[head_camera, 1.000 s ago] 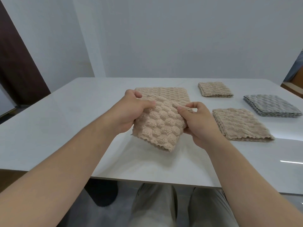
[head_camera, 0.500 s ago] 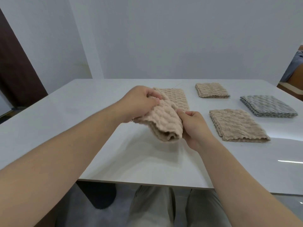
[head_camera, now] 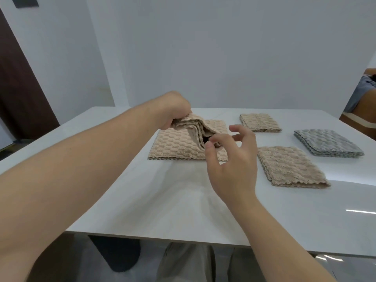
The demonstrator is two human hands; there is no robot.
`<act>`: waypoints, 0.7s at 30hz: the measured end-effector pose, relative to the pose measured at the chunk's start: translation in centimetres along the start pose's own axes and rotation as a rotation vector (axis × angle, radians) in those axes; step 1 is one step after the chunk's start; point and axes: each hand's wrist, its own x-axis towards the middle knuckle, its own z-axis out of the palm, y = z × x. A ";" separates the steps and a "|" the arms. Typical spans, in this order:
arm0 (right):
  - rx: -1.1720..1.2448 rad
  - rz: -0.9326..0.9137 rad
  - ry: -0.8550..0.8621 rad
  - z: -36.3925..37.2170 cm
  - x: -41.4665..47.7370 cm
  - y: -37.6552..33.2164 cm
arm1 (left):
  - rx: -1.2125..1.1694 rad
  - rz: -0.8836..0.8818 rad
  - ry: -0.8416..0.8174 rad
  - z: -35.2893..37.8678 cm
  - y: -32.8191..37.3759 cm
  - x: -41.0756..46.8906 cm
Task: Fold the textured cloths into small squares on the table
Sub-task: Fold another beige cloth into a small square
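Above the flat beige bubble-textured cloth (head_camera: 173, 147) on the white table (head_camera: 142, 190), we are gripping a folded beige textured cloth (head_camera: 193, 127) in our left hand (head_camera: 175, 110). Our right hand (head_camera: 230, 165) is spreading open, empty; half a second ago it was pinching that bundle. Right of the flat cloth, a far beige folded square (head_camera: 258, 122), a near beige folded square (head_camera: 289, 165) and a grey folded square (head_camera: 327, 144) are lying finished. We are judging one fold nearly done and the flat cloth left.
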 end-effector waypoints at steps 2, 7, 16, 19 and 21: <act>-0.093 -0.032 -0.017 0.4 0.4 0.1 | 0.006 0.004 -0.012 0.2 0.1 -0.1; -0.258 0.150 -0.137 1.1 1.3 0.1 | 0.027 0.014 -0.024 0.9 -0.1 0.1; -0.348 0.325 -0.380 1.0 2.2 0.2 | 0.121 0.059 0.054 1.9 -1.4 1.1; -0.311 0.352 -0.428 0.9 2.1 0.4 | 0.106 0.045 0.076 1.8 -1.6 1.3; -0.318 0.328 -0.458 0.5 2.1 0.9 | 0.074 0.029 0.080 1.6 -1.7 1.4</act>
